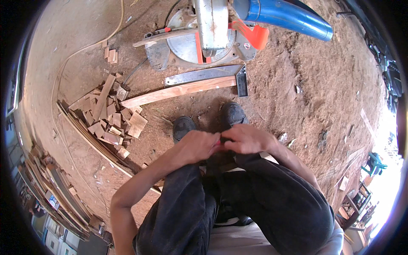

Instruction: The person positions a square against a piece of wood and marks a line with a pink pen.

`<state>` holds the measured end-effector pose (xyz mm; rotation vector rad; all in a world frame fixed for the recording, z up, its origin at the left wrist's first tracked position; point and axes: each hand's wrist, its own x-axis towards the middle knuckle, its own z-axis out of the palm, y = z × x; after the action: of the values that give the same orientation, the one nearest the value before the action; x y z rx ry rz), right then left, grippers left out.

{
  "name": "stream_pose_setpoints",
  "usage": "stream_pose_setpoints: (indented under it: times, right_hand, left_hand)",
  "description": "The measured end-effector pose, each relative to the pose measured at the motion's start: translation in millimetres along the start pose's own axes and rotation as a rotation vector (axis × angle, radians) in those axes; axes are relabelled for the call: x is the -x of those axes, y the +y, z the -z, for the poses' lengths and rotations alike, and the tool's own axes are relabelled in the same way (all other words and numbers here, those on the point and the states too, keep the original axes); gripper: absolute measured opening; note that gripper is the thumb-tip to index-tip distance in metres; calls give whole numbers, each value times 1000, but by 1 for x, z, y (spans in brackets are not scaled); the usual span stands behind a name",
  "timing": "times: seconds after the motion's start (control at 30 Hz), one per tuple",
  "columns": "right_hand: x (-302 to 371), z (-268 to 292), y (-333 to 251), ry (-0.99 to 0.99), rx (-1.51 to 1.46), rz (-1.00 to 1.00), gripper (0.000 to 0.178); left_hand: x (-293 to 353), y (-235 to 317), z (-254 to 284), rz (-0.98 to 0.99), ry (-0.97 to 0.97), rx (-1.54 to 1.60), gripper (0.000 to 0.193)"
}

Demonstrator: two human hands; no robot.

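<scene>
Two trouser legs [174,208] before one saw [213,25].
Near it: one square [202,75], one board [182,90]; left hand [199,145] pinches one red object [218,142]; right hand's [251,139] grip: cannot tell.

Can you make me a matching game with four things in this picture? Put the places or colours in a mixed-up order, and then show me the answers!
Things:
1. Left hand
2. Pipe
3. Wood offcuts
4. Metal square

Clues:
A. Heaped to the left of the shoes
B. Close beside the right hand
C. Lying between the saw and the shoes
D. Blue

Pairs: 1-B, 2-D, 3-A, 4-C
</scene>
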<state>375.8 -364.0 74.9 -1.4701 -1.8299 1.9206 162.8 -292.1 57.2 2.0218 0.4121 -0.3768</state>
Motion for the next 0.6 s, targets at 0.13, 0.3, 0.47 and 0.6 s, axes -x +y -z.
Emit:
stream_pose_setpoints:
  times: [0.13,0.3,0.47,0.6]
  right_hand:
    - [14,-23,-6,98,-32,151,30]
    - [13,-24,-20,228,103,207,26]
    - [80,-4,68,496,-213,-123,27]
    - [125,-11,98,720,-1025,-321,29]
  left_hand:
    - [33,28,16,15,-26,79,34]
    - [45,31,16,34,51,-72,34]
    - [125,-41,76,384,255,-141,34]
    - [160,-86,96,553,508,-126,33]
